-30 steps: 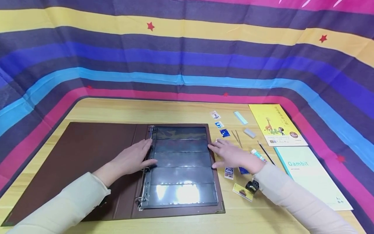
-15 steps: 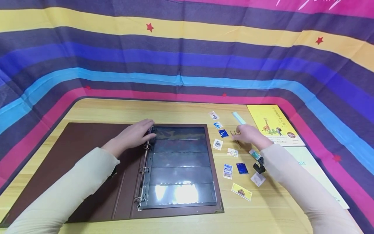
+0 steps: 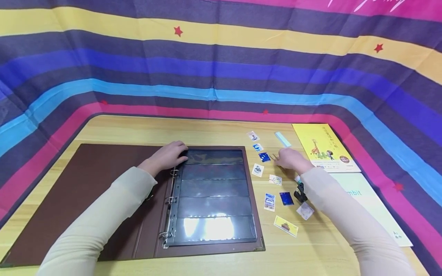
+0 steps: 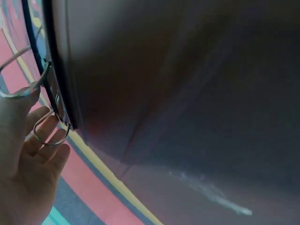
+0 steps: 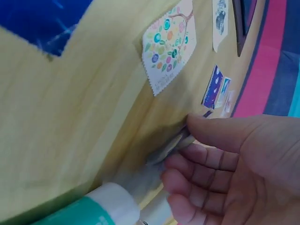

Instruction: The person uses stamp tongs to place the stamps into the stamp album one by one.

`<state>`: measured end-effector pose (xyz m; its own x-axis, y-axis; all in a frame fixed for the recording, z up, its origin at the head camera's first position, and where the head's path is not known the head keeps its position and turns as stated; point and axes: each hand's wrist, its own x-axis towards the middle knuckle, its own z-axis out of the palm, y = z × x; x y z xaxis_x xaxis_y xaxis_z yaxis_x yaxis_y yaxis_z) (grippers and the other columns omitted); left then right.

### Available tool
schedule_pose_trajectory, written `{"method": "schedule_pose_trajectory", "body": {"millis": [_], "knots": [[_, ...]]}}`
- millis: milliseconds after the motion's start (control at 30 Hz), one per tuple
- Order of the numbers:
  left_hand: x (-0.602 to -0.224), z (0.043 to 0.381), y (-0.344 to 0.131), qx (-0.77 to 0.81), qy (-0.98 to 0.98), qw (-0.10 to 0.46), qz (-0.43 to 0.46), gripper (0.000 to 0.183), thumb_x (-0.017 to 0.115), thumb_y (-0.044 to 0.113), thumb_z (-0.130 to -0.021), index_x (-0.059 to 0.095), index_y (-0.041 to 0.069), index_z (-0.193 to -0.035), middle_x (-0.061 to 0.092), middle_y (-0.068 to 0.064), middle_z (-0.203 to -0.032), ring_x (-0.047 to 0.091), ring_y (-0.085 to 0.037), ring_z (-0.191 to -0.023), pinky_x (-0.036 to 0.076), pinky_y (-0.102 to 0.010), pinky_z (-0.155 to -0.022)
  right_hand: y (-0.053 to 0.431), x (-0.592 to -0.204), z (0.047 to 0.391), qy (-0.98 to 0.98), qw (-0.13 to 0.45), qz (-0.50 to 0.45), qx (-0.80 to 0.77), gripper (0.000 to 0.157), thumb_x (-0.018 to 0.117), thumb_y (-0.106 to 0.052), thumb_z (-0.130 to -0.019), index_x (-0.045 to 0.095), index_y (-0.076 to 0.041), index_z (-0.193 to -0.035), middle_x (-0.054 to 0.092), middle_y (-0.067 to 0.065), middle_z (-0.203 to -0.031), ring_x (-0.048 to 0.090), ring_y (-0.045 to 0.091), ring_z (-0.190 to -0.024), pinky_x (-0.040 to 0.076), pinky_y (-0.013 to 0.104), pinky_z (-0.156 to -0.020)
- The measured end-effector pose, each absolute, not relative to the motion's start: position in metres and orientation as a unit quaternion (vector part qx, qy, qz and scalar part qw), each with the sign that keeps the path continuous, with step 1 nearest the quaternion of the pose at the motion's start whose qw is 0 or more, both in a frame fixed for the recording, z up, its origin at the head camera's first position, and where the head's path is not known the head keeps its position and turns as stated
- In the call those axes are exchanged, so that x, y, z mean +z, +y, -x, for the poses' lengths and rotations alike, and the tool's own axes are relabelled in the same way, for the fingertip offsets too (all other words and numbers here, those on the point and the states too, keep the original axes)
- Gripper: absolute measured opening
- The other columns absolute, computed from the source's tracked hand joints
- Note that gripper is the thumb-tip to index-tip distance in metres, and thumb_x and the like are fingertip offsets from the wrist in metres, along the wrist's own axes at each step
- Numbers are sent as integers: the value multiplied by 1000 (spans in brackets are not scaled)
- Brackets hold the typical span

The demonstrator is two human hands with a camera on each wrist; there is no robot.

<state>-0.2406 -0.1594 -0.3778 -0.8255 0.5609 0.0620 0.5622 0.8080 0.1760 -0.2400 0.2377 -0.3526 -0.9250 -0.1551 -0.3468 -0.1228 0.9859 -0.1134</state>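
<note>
An open brown ring binder (image 3: 115, 165) holds a black stock page (image 3: 215, 188) with clear strip pockets. At the top of its spine, my left hand (image 3: 167, 155) rests with relaxed fingers by the top ring; the left wrist view shows the fingers (image 4: 40, 136) beside a metal ring (image 4: 50, 143). My right hand (image 3: 291, 159) pinches the tweezers (image 5: 171, 146) between thumb and fingers, low over the table. Stamps lie around it: a dark blue one (image 3: 264, 157), a tree-patterned one (image 5: 169, 49) and a yellow one (image 3: 286, 226).
A glue stick (image 5: 96, 208) lies close under the right hand. Farther right are a yellow book (image 3: 322, 145) and a pale green notebook (image 3: 376, 207). A light blue strip (image 3: 282, 139) lies behind the right hand. A striped cloth (image 3: 214, 69) surrounds the wooden table (image 3: 155, 130).
My right hand has left the page's right edge, moved right and taken hold of the tweezers. My left hand has slid up the binder's spine to the top ring.
</note>
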Motion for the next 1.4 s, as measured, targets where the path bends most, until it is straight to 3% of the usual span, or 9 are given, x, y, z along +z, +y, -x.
{"method": "schedule_pose_trajectory", "body": {"millis": [133, 233, 367, 500, 633, 867, 1100, 1400], "knots": [[-380, 242, -158, -104, -949, 17, 298, 32, 54, 23, -80, 54, 2, -103, 48, -11, -96, 44, -22, -87, 36, -36, -75, 239, -346, 238, 982, 166, 59, -71, 21, 51, -20, -78, 49, -7, -61, 49, 4, -52, 45, 15, -44, 36, 29, -47], [-380, 242, -158, -113, -947, 28, 300, 28, 54, 22, -79, 56, 2, -99, 47, -10, -92, 44, -21, -82, 36, -35, -72, 240, -339, 234, 985, 113, 87, -97, 18, 53, -17, -77, 50, -5, -63, 50, 3, -52, 45, 15, -43, 37, 29, -48], [-381, 244, -157, -121, -945, 39, 302, 22, 55, 19, -79, 57, 2, -92, 48, -9, -88, 43, -22, -81, 35, -36, -71, 240, -332, 225, 980, 57, 140, -130, 13, 55, -13, -77, 56, -1, -80, 53, 4, -63, 47, 15, -52, 39, 29, -52], [-382, 246, -156, -123, -946, 40, 298, 18, 56, 18, -78, 56, 2, -88, 48, -10, -86, 43, -23, -80, 35, -37, -71, 242, -331, 215, 970, 43, 175, -164, 16, 54, -10, -79, 58, -2, -93, 55, 4, -70, 47, 15, -59, 39, 28, -53], [-381, 249, -155, -122, -948, 34, 290, 16, 55, 17, -79, 56, 3, -86, 47, -9, -84, 42, -23, -79, 34, -37, -71, 248, -336, 199, 954, 39, 224, -194, 10, 52, -7, -79, 58, -5, -88, 53, 1, -72, 46, 13, -62, 38, 28, -55], [-381, 251, -153, -125, -950, 25, 284, 12, 54, 16, -79, 53, 5, -82, 45, -7, -81, 40, -23, -76, 33, -36, -70, 254, -349, 165, 936, 102, 258, -215, 6, 49, -10, -82, 55, -8, -85, 52, 0, -74, 45, 10, -61, 39, 25, -54], [-382, 252, -156, -140, -952, 14, 271, 17, 55, 17, -79, 54, 3, -88, 47, -9, -84, 41, -24, -81, 33, -37, -73, 256, -363, 145, 942, 89, 272, -173, 5, 55, -16, -79, 52, -17, -75, 47, -10, -66, 41, 5, -56, 35, 23, -52], [-383, 253, -153, -150, -953, 11, 264, 13, 51, 12, -79, 55, 2, -87, 45, -8, -81, 40, -23, -76, 33, -36, -69, 258, -369, 133, 954, 69, 252, -148, 9, 61, -15, -74, 52, -18, -72, 48, -12, -67, 41, 5, -58, 35, 25, -54]]}}
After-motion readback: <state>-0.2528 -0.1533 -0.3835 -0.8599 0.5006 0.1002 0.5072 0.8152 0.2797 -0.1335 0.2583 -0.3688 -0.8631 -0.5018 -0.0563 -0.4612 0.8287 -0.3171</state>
